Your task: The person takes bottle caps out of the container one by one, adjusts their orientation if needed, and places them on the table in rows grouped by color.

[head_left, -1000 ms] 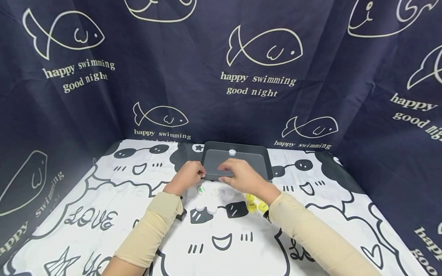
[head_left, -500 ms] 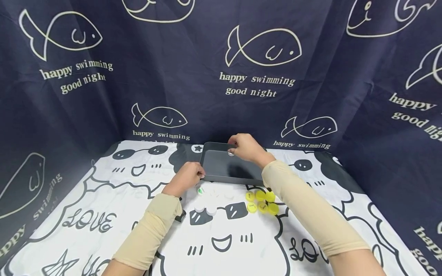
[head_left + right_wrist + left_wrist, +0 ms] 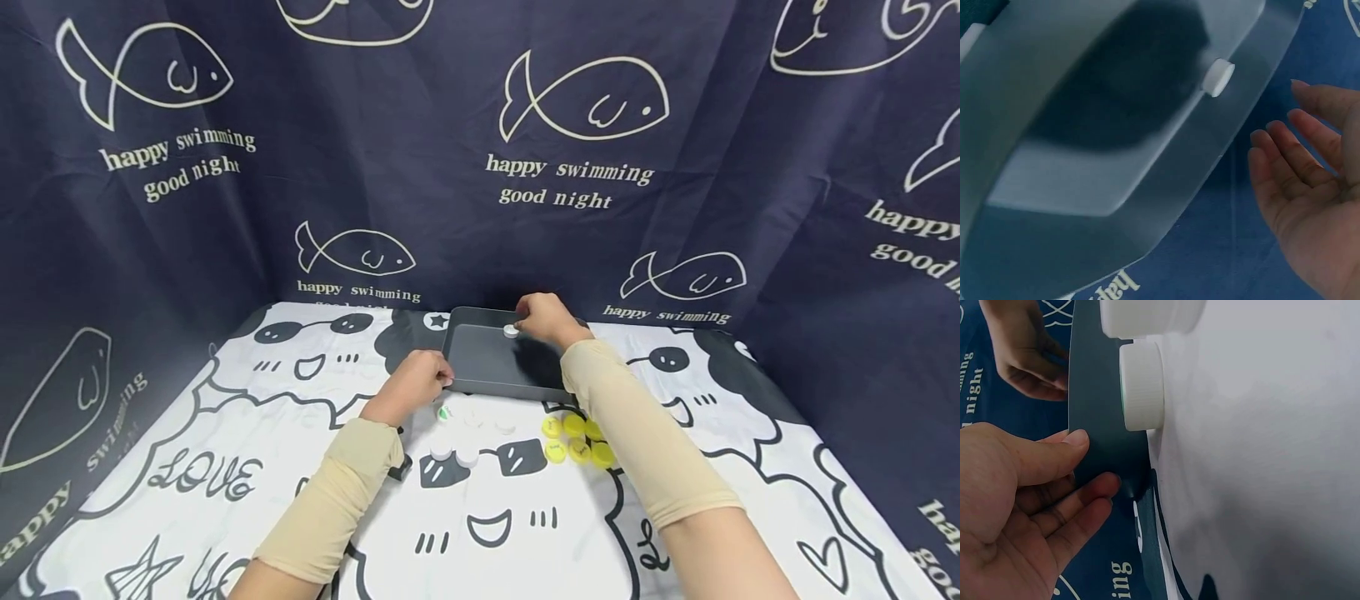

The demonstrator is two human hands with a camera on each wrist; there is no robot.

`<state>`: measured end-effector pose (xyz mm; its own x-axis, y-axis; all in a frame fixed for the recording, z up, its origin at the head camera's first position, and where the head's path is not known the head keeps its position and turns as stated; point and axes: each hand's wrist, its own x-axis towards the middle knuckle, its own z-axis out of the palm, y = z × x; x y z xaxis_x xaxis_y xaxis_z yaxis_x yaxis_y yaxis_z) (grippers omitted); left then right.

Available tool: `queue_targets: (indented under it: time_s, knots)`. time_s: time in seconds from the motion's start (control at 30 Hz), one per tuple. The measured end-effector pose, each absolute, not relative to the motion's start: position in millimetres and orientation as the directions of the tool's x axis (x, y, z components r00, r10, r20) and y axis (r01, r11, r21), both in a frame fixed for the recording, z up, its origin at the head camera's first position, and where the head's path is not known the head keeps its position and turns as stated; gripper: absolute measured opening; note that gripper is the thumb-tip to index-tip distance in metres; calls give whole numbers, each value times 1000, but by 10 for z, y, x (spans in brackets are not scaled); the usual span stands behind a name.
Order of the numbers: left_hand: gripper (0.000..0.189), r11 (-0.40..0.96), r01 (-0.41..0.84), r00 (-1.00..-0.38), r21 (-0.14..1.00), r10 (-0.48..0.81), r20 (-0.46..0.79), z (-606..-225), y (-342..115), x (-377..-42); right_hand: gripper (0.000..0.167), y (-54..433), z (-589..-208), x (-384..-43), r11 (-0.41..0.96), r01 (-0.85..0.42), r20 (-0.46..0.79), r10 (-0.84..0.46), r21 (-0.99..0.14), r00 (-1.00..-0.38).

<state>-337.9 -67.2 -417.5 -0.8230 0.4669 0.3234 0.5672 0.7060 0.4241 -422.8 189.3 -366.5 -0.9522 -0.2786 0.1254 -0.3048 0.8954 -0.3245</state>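
Observation:
A shallow dark grey tray [image 3: 480,358] stands at the back of the table. My left hand [image 3: 417,379] pinches its near left corner; in the left wrist view the thumb lies at the rim, with fingertips against the wall. Inside the tray, by the far wall, sits one white bottle cap [image 3: 511,331]. Just right of that cap hovers my right hand [image 3: 550,320]. In the right wrist view the hand [image 3: 1310,162] is beyond the tray's rim, its fingers loosely bent and apart from the cap [image 3: 1218,77].
Several white caps [image 3: 467,458] lie in front of the tray, one with a green mark [image 3: 446,412]. Several yellow caps [image 3: 580,451] form a group to the right, partly behind the right sleeve. A dark blue curtain [image 3: 450,167] hangs close behind the tray.
My right hand has gone from the tray's near edge to the cap at the far side, then slightly right, off it. The left hand has kept its grip on the corner.

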Motion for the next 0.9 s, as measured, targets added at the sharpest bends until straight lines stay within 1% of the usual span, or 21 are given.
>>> queue_targets:
  time_s: [0.23, 0.5, 0.63, 0.8, 0.9]
  knots:
    - [9, 717, 556, -831, 421, 463, 310, -4173, -652, -3388, 26, 1935, -3811, -4296, 905, -308, 124, -283, -293, -951]
    - [9, 715, 552, -833, 429, 460, 307, -4161, -655, -3391, 30, 1891, -3915, -4359, 916, -298, 59, -293, -270, -954]
    - [9, 714, 554, -832, 428, 462, 306, -4156, -658, -3396, 30, 1866, -3948, -4373, 910, -319, 33, -322, -264, -946]
    - [9, 717, 549, -835, 430, 460, 301, -4154, -660, -3394, 38, 1821, -4009, -4388, 912, -342, 7, -350, -227, -937]
    - [10, 712, 554, -832, 431, 465, 302, -4162, -662, -3397, 35, 1806, -4031, -4382, 916, -334, -3, -343, -221, -939]
